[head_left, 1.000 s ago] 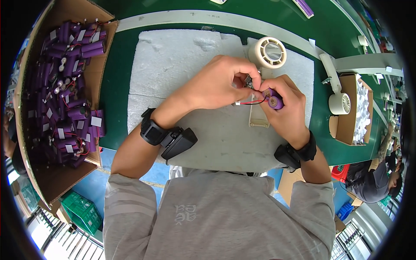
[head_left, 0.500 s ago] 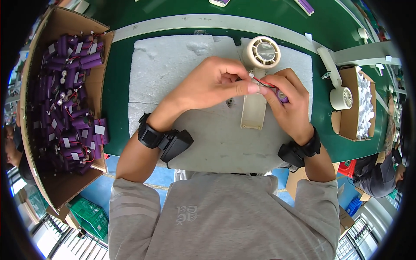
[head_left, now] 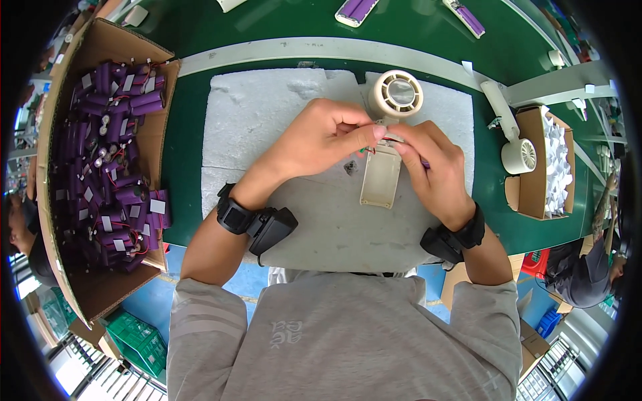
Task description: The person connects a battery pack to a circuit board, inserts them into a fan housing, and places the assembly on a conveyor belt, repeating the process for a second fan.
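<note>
A cream handheld fan (head_left: 388,127) lies on a white foam pad (head_left: 267,127), its round head pointing away from me and its handle open. My left hand (head_left: 321,137) pinches thin red wires at the top of the handle. My right hand (head_left: 431,167) holds a purple battery cell (head_left: 424,162) beside the handle, mostly hidden under its fingers. Both hands meet just above the open handle. Black wrist devices sit on both forearms.
A cardboard box (head_left: 63,100) at the left holds several purple battery cells with wires. At the right stand a second cream fan (head_left: 511,137) and a small carton (head_left: 535,194) of white pieces. Purple packs lie at the far edge of the green bench (head_left: 187,93).
The fan and both hands have shifted up and left on the pad. The purple cell, plainly seen in my right hand a second ago, is now mostly covered by the fingers.
</note>
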`<state>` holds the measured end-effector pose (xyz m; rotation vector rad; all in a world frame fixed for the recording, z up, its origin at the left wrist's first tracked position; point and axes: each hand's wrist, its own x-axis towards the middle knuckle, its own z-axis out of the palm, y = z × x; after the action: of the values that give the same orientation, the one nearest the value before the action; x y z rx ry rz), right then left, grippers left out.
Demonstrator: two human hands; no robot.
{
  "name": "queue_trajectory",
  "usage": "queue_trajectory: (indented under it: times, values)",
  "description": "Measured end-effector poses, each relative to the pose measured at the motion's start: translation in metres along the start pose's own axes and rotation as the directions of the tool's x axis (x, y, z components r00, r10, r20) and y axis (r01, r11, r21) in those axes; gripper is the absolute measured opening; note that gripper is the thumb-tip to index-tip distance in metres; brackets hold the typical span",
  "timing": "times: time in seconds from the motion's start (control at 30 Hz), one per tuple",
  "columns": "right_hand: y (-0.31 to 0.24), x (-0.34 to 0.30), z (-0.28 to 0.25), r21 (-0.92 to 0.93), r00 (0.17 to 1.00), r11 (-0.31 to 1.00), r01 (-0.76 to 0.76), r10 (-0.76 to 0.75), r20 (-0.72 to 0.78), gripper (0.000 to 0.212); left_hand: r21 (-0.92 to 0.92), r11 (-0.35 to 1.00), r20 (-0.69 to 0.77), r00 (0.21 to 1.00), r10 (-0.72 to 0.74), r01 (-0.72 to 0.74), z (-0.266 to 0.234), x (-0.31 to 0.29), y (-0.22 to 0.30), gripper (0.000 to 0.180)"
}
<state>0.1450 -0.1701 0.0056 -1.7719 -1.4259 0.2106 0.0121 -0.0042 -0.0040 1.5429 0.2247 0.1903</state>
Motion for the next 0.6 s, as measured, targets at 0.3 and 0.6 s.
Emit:
queue_trajectory:
  times: [0.3,0.6]
  values:
    - [0.001,-0.003,0.007,-0.09,0.995,0.991,0.096,-0.097,-0.005,0.008,0.071,0.997,-0.054,0.998,0.04,-0.036,0.005,0.0,0.004,0.021]
    - [0.001,-0.003,0.002,-0.001,0.998,0.998,0.058,-0.058,0.027,0.008,0.008,0.994,0.109,0.988,-0.107,0.107,-0.009,0.001,0.004,0.013]
